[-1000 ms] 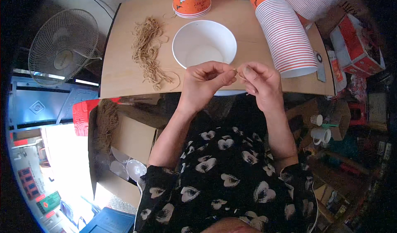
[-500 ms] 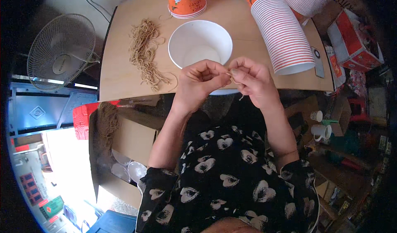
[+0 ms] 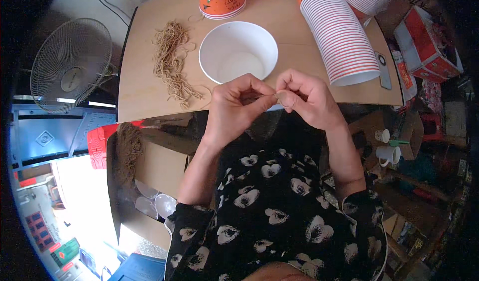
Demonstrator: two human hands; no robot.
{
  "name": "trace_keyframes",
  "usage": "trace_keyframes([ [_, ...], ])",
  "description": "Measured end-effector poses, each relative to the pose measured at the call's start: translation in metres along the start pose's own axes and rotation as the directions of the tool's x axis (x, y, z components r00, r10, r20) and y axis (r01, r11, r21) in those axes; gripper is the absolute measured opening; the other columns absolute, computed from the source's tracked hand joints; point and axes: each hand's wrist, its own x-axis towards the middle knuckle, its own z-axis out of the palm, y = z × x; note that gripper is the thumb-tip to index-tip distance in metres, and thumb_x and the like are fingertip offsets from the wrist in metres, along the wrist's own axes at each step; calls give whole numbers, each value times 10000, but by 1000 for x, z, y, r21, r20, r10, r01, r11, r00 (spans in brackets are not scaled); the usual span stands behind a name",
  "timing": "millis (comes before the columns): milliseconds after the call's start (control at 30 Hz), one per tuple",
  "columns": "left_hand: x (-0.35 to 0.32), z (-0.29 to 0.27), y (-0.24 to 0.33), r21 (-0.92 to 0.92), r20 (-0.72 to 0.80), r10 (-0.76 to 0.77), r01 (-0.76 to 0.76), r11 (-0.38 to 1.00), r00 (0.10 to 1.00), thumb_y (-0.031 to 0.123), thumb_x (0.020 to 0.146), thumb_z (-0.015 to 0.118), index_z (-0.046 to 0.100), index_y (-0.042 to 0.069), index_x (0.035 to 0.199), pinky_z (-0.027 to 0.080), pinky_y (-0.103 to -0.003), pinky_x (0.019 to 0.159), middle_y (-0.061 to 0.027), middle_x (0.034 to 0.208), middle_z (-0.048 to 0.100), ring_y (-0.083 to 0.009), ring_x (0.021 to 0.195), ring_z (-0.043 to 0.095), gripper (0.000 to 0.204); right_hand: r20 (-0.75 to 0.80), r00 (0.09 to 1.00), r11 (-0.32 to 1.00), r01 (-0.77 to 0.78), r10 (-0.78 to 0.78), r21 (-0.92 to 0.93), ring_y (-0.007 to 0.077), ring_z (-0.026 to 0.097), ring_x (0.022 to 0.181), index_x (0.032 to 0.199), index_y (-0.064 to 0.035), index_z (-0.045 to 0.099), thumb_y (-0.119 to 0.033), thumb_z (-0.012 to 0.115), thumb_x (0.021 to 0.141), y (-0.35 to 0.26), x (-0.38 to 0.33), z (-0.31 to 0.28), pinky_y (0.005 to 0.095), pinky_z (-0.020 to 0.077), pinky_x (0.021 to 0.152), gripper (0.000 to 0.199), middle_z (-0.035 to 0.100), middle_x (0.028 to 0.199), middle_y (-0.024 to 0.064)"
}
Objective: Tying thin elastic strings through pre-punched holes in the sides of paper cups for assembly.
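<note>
Both my hands meet in front of the table's near edge, fingertips nearly touching. My left hand (image 3: 232,104) is closed in a pinch, thumb against forefinger. My right hand (image 3: 309,99) pinches at the same spot, thumb bent over. Between them is a short piece of tan cord, mostly hidden by the fingers. Just beyond the hands stands a white paper bucket (image 3: 212,56), upright with its open mouth up. Behind and below the hands, a pale rim (image 3: 276,108) shows in part. A loose heap of tan cords (image 3: 172,56) lies left of the bucket.
At the table's right lies a long stack of nested paper buckets (image 3: 342,41), with a phone-like device (image 3: 384,71) beside it. An orange printed bucket (image 3: 221,1) stands at the back. A fan (image 3: 72,64) is left; an open carton (image 3: 159,169) sits below the table's left edge.
My hands have drawn a little closer at the fingertips, and the right wrist has shifted slightly. The cord end that hung below my right hand no longer shows. The view has shifted a little.
</note>
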Motion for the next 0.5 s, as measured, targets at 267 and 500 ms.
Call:
trace_keyframes([
  [267,5,-2,-5,-158,-17,48,-50,986,999,-49,871,689,635,-27,909,560,-257,804,-77,902,697,-118,848,672,70,-129,979,928,-104,160,357,35,414,562,1018,-32,518,-189,533,1002,-3,-4,13,178,323,481,159,503,714,-9],
  [500,7,-3,-8,-205,-12,14,-16,979,1000,-45,869,693,631,-29,914,565,-252,772,-81,892,694,-122,835,675,79,-199,974,971,-59,107,233,45,542,624,1091,10,596,-232,541,1011,-6,-6,1,188,415,494,261,617,826,30],
])
